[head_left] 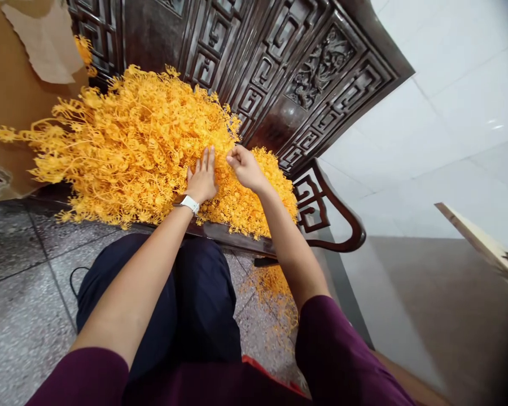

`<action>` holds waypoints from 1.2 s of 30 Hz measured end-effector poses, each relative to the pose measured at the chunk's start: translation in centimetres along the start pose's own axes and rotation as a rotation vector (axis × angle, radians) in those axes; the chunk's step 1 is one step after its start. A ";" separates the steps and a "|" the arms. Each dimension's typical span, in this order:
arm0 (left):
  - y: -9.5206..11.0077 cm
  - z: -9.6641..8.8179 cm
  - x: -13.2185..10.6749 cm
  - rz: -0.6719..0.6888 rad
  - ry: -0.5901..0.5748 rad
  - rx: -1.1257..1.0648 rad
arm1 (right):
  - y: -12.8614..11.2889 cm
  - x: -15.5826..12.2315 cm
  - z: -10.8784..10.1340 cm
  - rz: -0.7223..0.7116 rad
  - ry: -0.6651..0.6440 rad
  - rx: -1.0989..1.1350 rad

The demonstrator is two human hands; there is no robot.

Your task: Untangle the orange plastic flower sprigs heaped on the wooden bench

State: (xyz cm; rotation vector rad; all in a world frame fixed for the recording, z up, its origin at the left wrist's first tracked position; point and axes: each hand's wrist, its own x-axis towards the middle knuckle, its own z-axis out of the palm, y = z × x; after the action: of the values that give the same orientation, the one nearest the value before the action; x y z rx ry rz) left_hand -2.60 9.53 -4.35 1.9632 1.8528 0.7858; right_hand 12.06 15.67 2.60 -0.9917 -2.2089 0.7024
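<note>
A large heap of yellow-orange artificial flowers (127, 141), with thin stems and small spiky heads, covers the seat of a dark carved wooden bench. My left hand (202, 179), a white-banded watch (189, 203) on its wrist, lies on the heap with its fingers stretched out. Just to the right, my right hand (245, 168) is over the smaller part of the pile (249, 203), fingers curled and thumb pressed against them. Whatever it may hold between the fingertips is too small to make out.
Behind the heap rises the bench's carved backrest (275, 115), with a curved armrest (350, 237) at its right end. A torn cardboard box (25, 107) stands at the left. More yellow pieces (275, 290) lie scattered on the speckled tile floor (21, 316). White tiled wall (461, 113) is on the right.
</note>
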 end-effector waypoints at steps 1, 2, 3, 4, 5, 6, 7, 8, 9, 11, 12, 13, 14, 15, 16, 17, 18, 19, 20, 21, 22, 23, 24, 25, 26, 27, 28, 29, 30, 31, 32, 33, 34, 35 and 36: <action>0.0 -0.1 0.0 0.013 0.003 -0.003 | 0.1 -0.2 -0.2 -0.004 0.022 0.047; 0.1 -0.2 -0.1 0.026 0.006 -0.002 | 0.1 -0.4 -0.4 -0.005 0.047 0.091; 0.1 -0.2 -0.1 0.035 0.008 0.000 | 0.1 -0.7 -0.4 -0.001 0.078 0.134; 0.2 -0.3 -0.2 0.041 0.010 0.002 | 0.1 -1.0 -0.4 0.009 0.107 0.175; 0.2 -0.3 -0.2 0.044 0.012 0.001 | 0.0 -1.3 -0.3 0.022 0.129 0.212; 0.2 -0.3 -0.3 0.046 0.014 -0.002 | -0.2 -1.7 -0.2 0.039 0.145 0.241; 0.1 -0.4 -0.2 0.045 0.017 -0.007 | -0.4 -2.1 0.0 0.060 0.161 0.265; 0.1 -0.5 -0.2 0.038 0.021 -0.015 | -0.8 -2.6 0.2 0.083 0.182 0.285; 0.0 -0.6 -0.1 0.026 0.023 -0.026 | -1.2 -3.2 0.4 0.104 0.213 0.304; -0.2 -0.8 0.1 -0.004 0.015 -0.039 | -2.1 -4.4 0.5 0.119 0.295 0.335; -0.3 -1.0 0.2 -0.016 0.005 -0.039 | -2.5 -5.1 0.4 0.111 0.341 0.347; -0.3 -1.1 0.3 -0.022 -0.006 -0.034 | -2.9 -5.7 0.2 0.097 0.387 0.359; -0.2 -1.2 0.3 -0.022 -0.015 -0.026 | -3.2 -6.2 0.0 0.086 0.430 0.373; 0.0 -1.3 0.3 -0.019 -0.017 -0.017 | -3.4 -6.6 -0.2 0.083 0.465 0.391; 0.2 -1.3 0.3 -0.013 -0.011 -0.014 | -3.6 -7.0 -0.5 0.092 0.491 0.415; 0.4 -1.4 0.2 -0.004 0.000 -0.017 | -3.7 -7.3 -0.9 0.106 0.508 0.442; 0.6 -1.4 0.1 0.005 0.016 -0.025 | -3.7 -7.5 -1.3 0.121 0.520 0.468; 0.8 -1.4 0.0 0.012 0.033 -0.033 | -3.8 -7.7 -1.7 0.130 0.527 0.490; 0.8 -1.4 0.0 0.016 0.047 -0.044 | -3.9 -7.9 -2.2 0.130 0.533 0.507; 0.8 -1.4 -0.1 0.018 0.057 -0.055 | -4.0 -8.1 -2.8 0.120 0.541 0.520; 0.8 -1.5 -0.1 0.020 0.065 -0.064 | -4.2 -8.4 -3.3 0.101 0.554 0.527; 0.6 -1.5 -0.1 0.021 0.074 -0.070 | -4.4 -8.7 -4.0 0.076 0.568 0.530; 0.4 -1.6 -0.1 0.023 0.086 -0.071 | -4.6 -9.0 -4.7 0.044 0.582 0.530; 0.2 -1.7 -0.1 0.026 0.101 -0.067 | -4.8 -9.3 -5.4 0.005 0.595 0.527; 0.0 -1.9 -0.1 0.027 0.118 -0.060 | -5.0 -9.6 -6.2 -0.039 0.608 0.517; -0.2 -2.0 -0.1 0.027 0.132 -0.053 | -5.3 -9.9 -7.0 -0.085 0.621 0.501; -0.4 -2.1 -0.2 0.031 0.137 -0.046 | -5.5 -10.2 -7.8 -0.127 0.636 0.480; -0.6 -2.2 -0.3 0.042 0.133 -0.038 | -5.7 -10.5 -8.5 -0.158 0.654 0.457; -0.6 -2.3 -0.4 0.057 0.128 -0.030 | -5.9 -10.7 -9.1 -0.177 0.674 0.436; -0.6 -2.4 -0.5 0.070 0.131 -0.023 | -6.1 -10.9 -9.6 -0.184 0.693 0.421; -0.4 -2.4 -0.6 0.078 0.148 -0.019 | -6.4 -11.1 -10.0 -0.178 0.707 0.420; -0.2 -2.4 -0.8 0.080 0.180 -0.022 | -6.5 -11.2 -10.1 -0.164 0.718 0.434; 0.3 -2.4 -1.0 0.079 0.225 -0.038 | -6.7 -11.3 -10.1 -0.147 0.726 0.453; 0.8 -2.5 -1.2 0.080 0.274 -0.074 | -6.7 -11.4 -9.8 -0.131 0.731 0.472; 1.4 -2.5 -1.5 0.094 0.309 -0.135 | -6.7 -11.5 -9.4 -0.116 0.733 0.487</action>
State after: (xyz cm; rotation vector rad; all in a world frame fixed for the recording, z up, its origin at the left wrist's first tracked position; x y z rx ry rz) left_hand -2.93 7.63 -1.77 1.9431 1.8218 1.2705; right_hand 21.70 4.77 9.88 -0.7056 -1.3582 0.6439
